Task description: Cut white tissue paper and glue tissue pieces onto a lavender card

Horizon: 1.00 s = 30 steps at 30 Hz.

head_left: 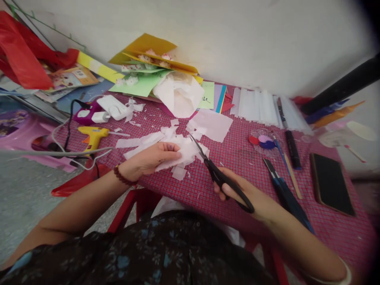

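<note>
My left hand (157, 158) pinches a piece of white paper (188, 152) between thumb and fingers, over a loose heap of paper strips. Black-handled scissors (219, 174) are in my right hand (237, 190), with fingers through the handle loops. Their blades point up and left, beside the right edge of the held paper; whether they touch it I cannot tell. Just beyond my hands lie a larger white paper sheet (212, 124) and a crumpled white paper or bag (179, 93). Small cut scraps (179, 173) lie around and under the held piece.
On the left are a yellow glue gun (93, 138) with its cable and a white charger (114, 107). Coloured papers (142, 81) lean by the wall. Rightward lie a cutter knife (285, 194), a black marker (292, 148), paint pots (264, 141) and a phone (331, 184).
</note>
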Available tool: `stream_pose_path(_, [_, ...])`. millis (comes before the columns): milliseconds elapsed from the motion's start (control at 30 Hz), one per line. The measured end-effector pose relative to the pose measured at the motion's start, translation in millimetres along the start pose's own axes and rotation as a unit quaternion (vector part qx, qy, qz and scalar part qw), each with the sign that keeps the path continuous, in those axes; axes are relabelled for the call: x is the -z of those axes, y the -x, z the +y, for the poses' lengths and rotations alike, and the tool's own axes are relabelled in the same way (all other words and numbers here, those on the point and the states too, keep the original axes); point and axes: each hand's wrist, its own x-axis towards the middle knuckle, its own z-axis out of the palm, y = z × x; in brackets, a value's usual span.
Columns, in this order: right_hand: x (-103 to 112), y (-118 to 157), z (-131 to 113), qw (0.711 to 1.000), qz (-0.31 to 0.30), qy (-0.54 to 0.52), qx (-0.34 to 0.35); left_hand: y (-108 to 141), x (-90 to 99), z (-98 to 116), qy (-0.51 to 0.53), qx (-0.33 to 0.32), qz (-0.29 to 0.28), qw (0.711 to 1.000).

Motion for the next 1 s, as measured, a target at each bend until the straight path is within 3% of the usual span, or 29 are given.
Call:
stream_pose_path(200, [5.6, 7.5, -0.2, 1.0, 0.019, 0.018, 0.015, -1.1, -0.5, 9.8, 0.042, -0.104, 0.097, 0.989])
stream_pose_path(300, [5.9, 10.4, -2.9, 0.999, -0.001, 0.047, 0.016, -3.2, -1.8, 11.6, 0.052, -0.14, 0.115, 0.982])
stream_pose_path(567, [-1.6, 4.6, -8.4, 0.998, -0.041, 0.041, 0.016, -7.0, -7.4, -2.7, 0.024, -0.069, 0.012, 0.997])
stream_pose_path(867, [-4.4, -1.7, -4.2, 0.999, -0.042, 0.008, 0.001, -4.2, -10.5, 0.7, 0.0, -0.089, -0.006, 0.996])
stream_pose_path(1000, [-4.1, -1.1, 0.5, 0.999, -0.026, 0.001, -0.025, -4.0, -9.5, -0.6, -0.004, -0.069, -0.006, 0.998])
